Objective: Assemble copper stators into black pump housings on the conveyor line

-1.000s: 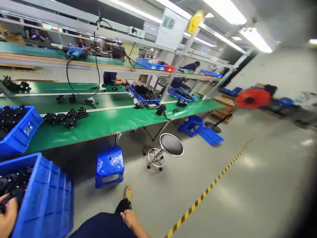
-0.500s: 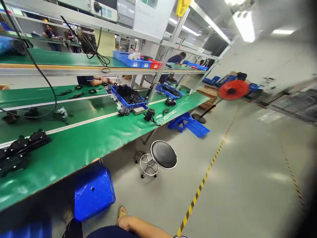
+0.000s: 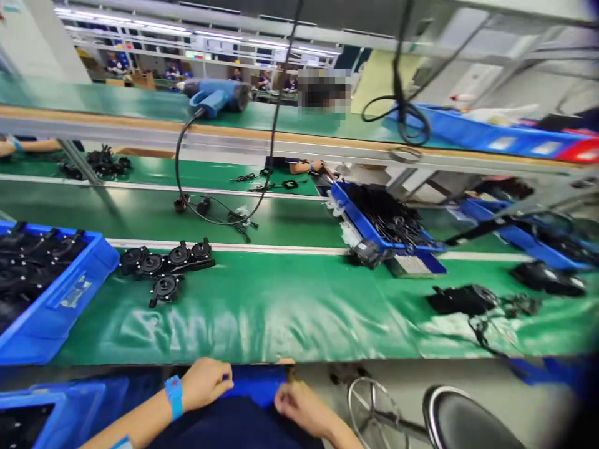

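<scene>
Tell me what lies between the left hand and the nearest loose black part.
In the head view, only green mat shows between the left hand and that black part.

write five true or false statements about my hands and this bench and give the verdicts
1. The left hand has a blue wristband. True.
2. The right hand holds a round black part. False: the round black parts lie on the green mat, apart from it.
3. The blue heat gun lies on the upper shelf. True.
4. The wheeled stool has a red seat. False: black.
5. The leftmost blue crate on the mat is empty. False: it holds black parts.
</scene>
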A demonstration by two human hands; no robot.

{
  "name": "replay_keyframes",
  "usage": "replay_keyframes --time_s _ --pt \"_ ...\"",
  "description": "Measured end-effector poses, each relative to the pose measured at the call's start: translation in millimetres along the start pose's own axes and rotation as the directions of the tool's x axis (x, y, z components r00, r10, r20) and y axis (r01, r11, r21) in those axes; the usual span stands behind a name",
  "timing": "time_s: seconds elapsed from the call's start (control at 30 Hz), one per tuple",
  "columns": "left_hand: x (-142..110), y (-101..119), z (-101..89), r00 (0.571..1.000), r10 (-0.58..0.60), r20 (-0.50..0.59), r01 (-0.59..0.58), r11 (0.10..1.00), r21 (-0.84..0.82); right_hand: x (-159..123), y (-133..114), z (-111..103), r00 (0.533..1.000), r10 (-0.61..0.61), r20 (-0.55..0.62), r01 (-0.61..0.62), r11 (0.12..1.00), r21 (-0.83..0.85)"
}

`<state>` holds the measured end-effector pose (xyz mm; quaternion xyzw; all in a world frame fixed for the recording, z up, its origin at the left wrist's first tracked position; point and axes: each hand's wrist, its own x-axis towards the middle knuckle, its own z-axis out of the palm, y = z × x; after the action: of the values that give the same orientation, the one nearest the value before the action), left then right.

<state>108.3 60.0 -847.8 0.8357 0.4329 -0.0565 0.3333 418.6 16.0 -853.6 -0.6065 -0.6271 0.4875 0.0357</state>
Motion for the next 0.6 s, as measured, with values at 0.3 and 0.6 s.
replay_keyframes --time_s 0.3,0.6 --pt "178.9 37.1 24.7 0.944 0.296 -0.144 -0.289 0.955 0.067 222.9 -43.5 -166.3 0.903 -0.316 -0.292 0.259 0.941 -0.216" --pt "286.0 39.3 83.6 0.785 0.570 -0.245 -0.490 0.812 0.317 415.5 -117.9 -254.9 0.749 -0.325 -0.577 0.132 0.927 -0.351"
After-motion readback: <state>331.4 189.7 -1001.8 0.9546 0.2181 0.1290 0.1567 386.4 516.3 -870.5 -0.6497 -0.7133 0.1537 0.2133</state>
